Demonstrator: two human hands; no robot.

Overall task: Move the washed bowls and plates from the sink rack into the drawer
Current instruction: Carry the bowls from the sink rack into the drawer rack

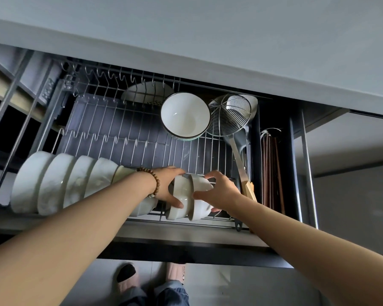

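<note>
The pulled-out drawer holds a wire dish rack [142, 138]. A row of several white bowls [60, 182] stands on edge along the rack's front left. My left hand [167, 187] grips a small white bowl [181, 191] at the right end of that row, thumb below and fingers over its top. Against it stands another small white bowl [200, 199], which my right hand [221, 191] grips from the right. A large white bowl with a dark rim [184, 114] sits at the rack's back. Behind it a white plate [142, 93] stands upright.
A wire skimmer with a wooden handle [230, 115] lies at the rack's right side over a grey ladle. Dark chopsticks [271, 168] fill a narrow compartment further right. The grey countertop edge [208, 69] overhangs the drawer's back. My feet in slippers [150, 279] stand below.
</note>
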